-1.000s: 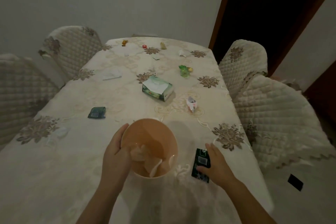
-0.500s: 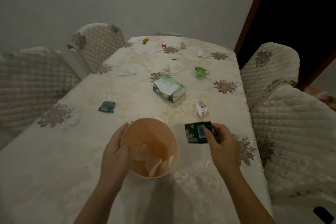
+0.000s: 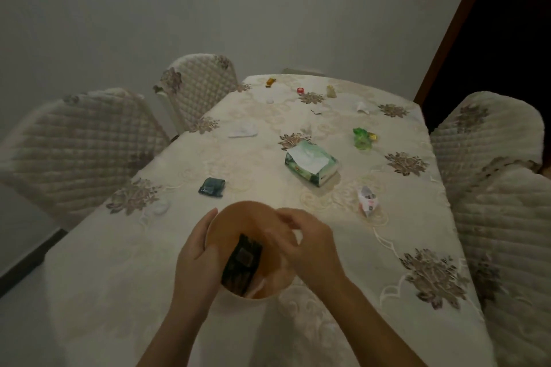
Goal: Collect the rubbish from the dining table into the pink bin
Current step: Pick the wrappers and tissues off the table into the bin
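The dining table (image 3: 298,188) is covered by matt embroidered cloth. Smooth plastic is seen on the pink bin (image 3: 238,211). At 12 o'clock, the tissue pack (image 3: 311,162) is wrapped in glossy film.

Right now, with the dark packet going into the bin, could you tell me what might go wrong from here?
1. The dark packet stands upright in the pink bin and, if it is not pushed down, may catch later rubbish.
2. Only the left hand steadies the bin at its rim, so a push from the right hand might tip it.
3. The white scraps on the pale tablecloth are easily missed in this dim light.
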The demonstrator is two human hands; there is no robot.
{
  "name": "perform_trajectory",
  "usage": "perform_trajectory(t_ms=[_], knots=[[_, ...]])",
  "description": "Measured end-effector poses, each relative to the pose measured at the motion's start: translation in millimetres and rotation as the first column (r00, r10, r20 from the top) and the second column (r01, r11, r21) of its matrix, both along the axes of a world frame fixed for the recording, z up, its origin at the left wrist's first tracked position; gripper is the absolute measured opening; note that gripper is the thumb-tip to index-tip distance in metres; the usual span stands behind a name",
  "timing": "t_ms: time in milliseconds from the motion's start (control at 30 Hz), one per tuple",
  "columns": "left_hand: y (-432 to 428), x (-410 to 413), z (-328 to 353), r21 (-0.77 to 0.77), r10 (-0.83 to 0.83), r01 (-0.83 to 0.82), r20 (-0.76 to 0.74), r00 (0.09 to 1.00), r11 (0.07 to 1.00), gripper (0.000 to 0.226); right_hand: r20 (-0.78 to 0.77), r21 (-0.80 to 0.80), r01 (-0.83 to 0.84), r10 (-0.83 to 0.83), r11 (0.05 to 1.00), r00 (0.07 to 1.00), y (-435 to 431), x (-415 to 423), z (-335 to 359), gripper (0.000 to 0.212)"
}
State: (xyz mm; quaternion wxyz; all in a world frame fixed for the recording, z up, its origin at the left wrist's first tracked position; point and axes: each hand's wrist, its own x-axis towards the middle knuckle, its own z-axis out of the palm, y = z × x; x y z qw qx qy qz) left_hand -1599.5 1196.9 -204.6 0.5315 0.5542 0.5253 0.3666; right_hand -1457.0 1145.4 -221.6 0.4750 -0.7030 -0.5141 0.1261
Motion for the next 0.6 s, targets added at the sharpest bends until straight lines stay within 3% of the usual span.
perform_trajectory(t_ms=[67, 167, 267, 367, 500, 600], knots=[[10, -9, -1, 0.014, 0.033, -0.032, -0.027, 0.999, 0.999, 0.056, -0.049, 0.064, 0.158, -0.155, 0.985, 0.987, 10, 15, -7, 0.026], [26, -22, -1, 0.026, 0.108, -0.107, -0.038, 0.993, 0.994, 0.056, 0.016, -0.156, 0.248, -0.249, 0.956, 0.968, 34, 46, -37, 0.042], [42, -32, -1, 0.046, 0.172, -0.171, -0.043, 0.984, 0.984, 0.055, 0.100, -0.485, 0.148, -0.113, 0.862, 0.989, 55, 61, -76, 0.064], [58, -39, -5, 0.074, 0.220, -0.215, -0.072, 0.973, 0.974, 0.052, 0.134, -0.619, 0.068, 0.020, 0.782, 0.991, 74, 58, -106, 0.074], [73, -46, -9, 0.070, 0.240, -0.234, -0.086, 0.967, 0.970, 0.053, 0.260, -0.649, 0.125, 0.065, 0.750, 0.963, 91, 49, -129, 0.055], [77, -47, -8, 0.053, 0.243, -0.240, -0.063, 0.968, 0.969, 0.053, 0.337, -0.541, 0.168, 0.029, 0.824, 0.941, 94, 45, -137, 0.026]])
